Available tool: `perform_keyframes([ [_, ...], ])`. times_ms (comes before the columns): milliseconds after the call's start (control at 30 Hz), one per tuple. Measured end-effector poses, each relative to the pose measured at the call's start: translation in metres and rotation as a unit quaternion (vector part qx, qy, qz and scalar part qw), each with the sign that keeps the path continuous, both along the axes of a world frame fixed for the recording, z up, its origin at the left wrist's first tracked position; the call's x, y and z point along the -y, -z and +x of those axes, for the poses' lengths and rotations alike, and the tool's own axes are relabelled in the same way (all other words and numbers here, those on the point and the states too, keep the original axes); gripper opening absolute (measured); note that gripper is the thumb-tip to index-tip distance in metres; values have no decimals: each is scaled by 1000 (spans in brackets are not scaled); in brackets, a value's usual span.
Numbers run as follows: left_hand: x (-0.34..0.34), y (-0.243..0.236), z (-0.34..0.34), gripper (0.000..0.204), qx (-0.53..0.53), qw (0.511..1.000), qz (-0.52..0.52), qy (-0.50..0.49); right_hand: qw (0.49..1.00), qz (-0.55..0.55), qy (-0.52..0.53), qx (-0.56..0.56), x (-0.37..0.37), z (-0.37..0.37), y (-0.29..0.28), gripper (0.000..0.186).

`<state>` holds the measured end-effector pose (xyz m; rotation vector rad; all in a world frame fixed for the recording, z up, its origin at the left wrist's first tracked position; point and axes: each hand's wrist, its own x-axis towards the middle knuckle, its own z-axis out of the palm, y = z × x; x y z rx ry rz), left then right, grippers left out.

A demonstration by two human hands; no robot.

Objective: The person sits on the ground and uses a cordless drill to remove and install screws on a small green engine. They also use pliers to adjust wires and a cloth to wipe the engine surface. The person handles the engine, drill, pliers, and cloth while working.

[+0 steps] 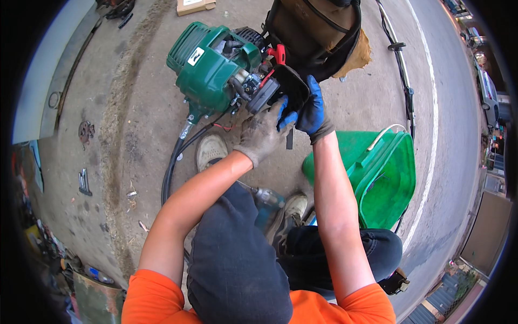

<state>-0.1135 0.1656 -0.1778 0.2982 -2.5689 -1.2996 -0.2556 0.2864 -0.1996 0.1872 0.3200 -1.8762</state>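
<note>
Two gloves with blue fingers meet at a black cover (295, 89), which is beside the right end of a green engine (208, 70) near the far edge of the pavement (162, 124). The right hand (317, 112) pinches the cover's right rim, thumb along its side. The left hand (264, 131) has its fingers bent against the cover's lower edge; whether they pinch it or only press, I cannot tell.

Close behind, a brown bag (318, 27) crowds the cover and leaves little room on that side. A black hose (171, 173) runs from the engine toward the near edge, behind the left forearm. One shoe (211, 151) sits below the left wrist, and another shoe (296, 205) is between the forearms. A green bucket (350, 148) lies tipped just beside the right forearm, blocking that flank.

Toward the pavement's right edge, a pole (402, 65) lies short of the white line (433, 119). Toward its left edge are a rusty part (86, 132) and small metal pieces (84, 182). A cardboard box (195, 5) is at the far edge.
</note>
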Motion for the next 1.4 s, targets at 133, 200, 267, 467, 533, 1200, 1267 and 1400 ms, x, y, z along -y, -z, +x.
perform_keyframes([
  [133, -1, 21, -12, 57, 6, 993, 119, -4, 999, -15, -29, -14, 2, 1, -12, 77],
  [200, -5, 18, -14, 55, -2, 986, 167, -2, 999, -28, -44, -12, 0, -2, -12, 76],
  [267, -8, 12, -11, 53, 13, 969, 248, -4, 998, -29, -50, -38, 1, -4, -9, 74],
  [467, -15, 9, -11, 47, -23, 883, 469, -16, 991, 33, -41, -124, 1, 0, -17, 72],
  [533, -14, 10, -9, 44, -36, 885, 465, -23, 991, 30, -32, -127, 4, 2, -16, 72],
  [1200, -2, 7, -7, 54, -9, 999, -27, -38, 983, -66, -31, -171, 4, -3, -1, 69],
  [1267, -4, 0, -1, 54, -5, 999, 5, -38, 978, -58, -45, -196, 4, -2, -2, 69],
  [1400, -4, 4, 22, 55, -32, 999, -17, 2, 996, -7, -25, -89, 4, 0, 3, 66],
])
